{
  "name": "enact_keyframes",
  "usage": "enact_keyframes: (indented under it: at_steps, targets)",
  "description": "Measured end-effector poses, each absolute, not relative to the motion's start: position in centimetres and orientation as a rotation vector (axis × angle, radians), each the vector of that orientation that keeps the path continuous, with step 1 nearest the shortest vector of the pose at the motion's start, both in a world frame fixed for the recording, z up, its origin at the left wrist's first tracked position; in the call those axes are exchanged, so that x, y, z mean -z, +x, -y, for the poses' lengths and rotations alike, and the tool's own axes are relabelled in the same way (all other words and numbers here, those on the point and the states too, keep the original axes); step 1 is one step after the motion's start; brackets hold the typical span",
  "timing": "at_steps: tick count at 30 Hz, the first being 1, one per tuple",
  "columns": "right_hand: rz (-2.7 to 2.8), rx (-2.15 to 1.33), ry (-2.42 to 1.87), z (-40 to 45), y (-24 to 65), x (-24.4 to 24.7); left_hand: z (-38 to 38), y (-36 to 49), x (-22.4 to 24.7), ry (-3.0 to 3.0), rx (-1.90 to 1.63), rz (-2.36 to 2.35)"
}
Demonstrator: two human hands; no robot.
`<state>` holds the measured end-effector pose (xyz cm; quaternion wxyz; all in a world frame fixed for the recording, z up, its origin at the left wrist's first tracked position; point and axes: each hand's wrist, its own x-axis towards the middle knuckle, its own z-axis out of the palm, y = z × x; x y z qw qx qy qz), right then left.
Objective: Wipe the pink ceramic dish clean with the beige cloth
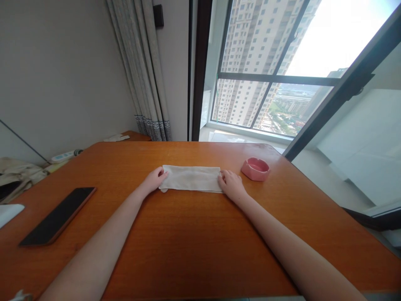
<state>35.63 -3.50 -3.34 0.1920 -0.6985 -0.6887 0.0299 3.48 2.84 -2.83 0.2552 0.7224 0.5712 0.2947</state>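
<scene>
A white cloth (pixel 191 178), folded into a long flat strip, lies across the wooden table in front of me. My left hand (pixel 154 179) pinches its left end, thumb on top. At the other end my right hand (pixel 232 184) has its fingers curled over the cloth's edge and is closed on it. Under the palms the fingertips are partly hidden. A small corner of fabric sticks out below the left end. Just beyond my right hand stands a pink ashtray (pixel 255 169), apart from it.
The wooden table (pixel 188 251) spans the view. On its left lies a flat dark device (pixel 59 215) like a tablet, with a white object (pixel 9 214) at the edge. Behind are a grey curtain (pixel 139 62) and a large window (pixel 269 79). A power strip (pixel 64 156) lies beyond the left edge.
</scene>
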Motion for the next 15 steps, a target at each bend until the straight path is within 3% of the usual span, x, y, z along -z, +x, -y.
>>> enact_keyframes:
  at_steps: [7, 11, 15]
  targets:
    - [1.896, -0.313, -1.801, 2.8, 35.9, 4.6, -2.6, 2.8, 2.0, 1.929, -0.749, -1.185]
    - [1.834, -0.379, -1.725, 2.4, 36.2, 5.0, -2.9, 2.7, 2.4, 2.059, -0.703, -1.355]
    - [1.805, -0.350, -1.671, 2.2, 36.4, 5.2, -3.6, 2.9, 3.4, 1.974, -0.919, -1.457]
